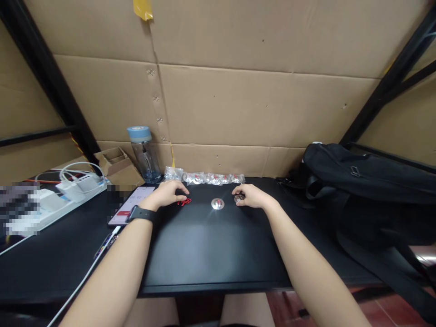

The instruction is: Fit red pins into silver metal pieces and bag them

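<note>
My left hand (169,193) rests over the desk with thumb and forefinger apart. Its fingertips are beside a looped red cord (184,201); whether they touch it I cannot tell. A small shiny silver disc (217,204), like a little cymbal with red at its centre, lies flat between my hands. On the right, the curled fingers and thumb of my right hand (251,196) are around a second metal disc (240,198), partly hidden by them. Behind, a row of clear plastic packets (214,179) holds similar silver discs with red bits.
A phone (131,206) with a white cable lies left of my watch. Farther left stand a blue-lidded bottle (145,156), an open cardboard box (121,170) and a power strip (61,202). A black bag (368,181) takes up the right side. Cardboard wall (231,109) closes the back.
</note>
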{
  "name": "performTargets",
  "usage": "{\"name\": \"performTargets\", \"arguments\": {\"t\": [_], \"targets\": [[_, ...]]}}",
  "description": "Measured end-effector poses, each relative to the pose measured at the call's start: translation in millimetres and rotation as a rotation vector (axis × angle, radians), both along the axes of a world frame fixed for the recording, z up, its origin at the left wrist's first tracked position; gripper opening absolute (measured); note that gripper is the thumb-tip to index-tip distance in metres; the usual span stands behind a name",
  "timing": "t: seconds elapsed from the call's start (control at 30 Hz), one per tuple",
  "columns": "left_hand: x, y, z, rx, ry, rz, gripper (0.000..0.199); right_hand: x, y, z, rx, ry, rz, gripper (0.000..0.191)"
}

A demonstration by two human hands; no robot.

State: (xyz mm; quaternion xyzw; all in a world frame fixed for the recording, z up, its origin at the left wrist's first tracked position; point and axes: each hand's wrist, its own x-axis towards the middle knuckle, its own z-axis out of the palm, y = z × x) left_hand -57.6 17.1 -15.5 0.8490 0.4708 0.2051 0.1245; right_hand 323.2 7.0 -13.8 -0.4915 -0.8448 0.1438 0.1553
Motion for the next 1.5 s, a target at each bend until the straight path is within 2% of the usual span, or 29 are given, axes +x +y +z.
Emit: {"name": "performTargets", "arguments": {"t": [0.1,0.27,0.33,0.43,0.5,0.6,0.7,0.83,0.97,1.23,1.5], "targets": [[12,0,-3.7,0.033,0.071,0.01,0.012,-1,-2,4.8,-0.039,-0.006,-0.029,0.04],[23,-4,-3.4,0.115,0.117,0.048,0.014,4,-6,12.5,-0.074,0.016,-0.042,0.03],[31,-8,-0.4,0.132,0.043,0.048,0.016,6,-6,14.8,-0.054,0.066,-0.031,0.025],[52,-17,3.2,0.129,-0.163,-0.026,0.016,3,-6,16.0,0.056,0.236,-0.031,0.025],[69,-23,3.1,0.135,-0.298,-0.071,0.013,-7,-7,14.7,0.123,0.405,-0.013,0.031],[92,-29,-0.7,0.145,-0.479,-0.061,0.016,-30,-12,10.8,0.128,0.631,0.06,0.036],[104,-30,-5.7,0.138,-0.564,-0.026,0.016,-53,-19,6.5,0.119,0.741,0.125,0.04],[108,-30,-8.5,0.128,-0.607,-0.013,0.014,-69,-26,2.9,0.092,0.804,0.153,0.046],[108,-31,-5.7,0.186,-0.541,-0.026,0.012,-72,-27,0.4,0.108,0.812,0.15,0.046],[112,-38,-1.2,0.346,-0.324,0.051,0.012,-75,-27,-2.0,0.136,0.823,0.149,0.043],[115,-44,0.0,0.381,-0.308,0.127,0.01,-77,-27,-3.5,0.154,0.848,0.159,0.038]]}}
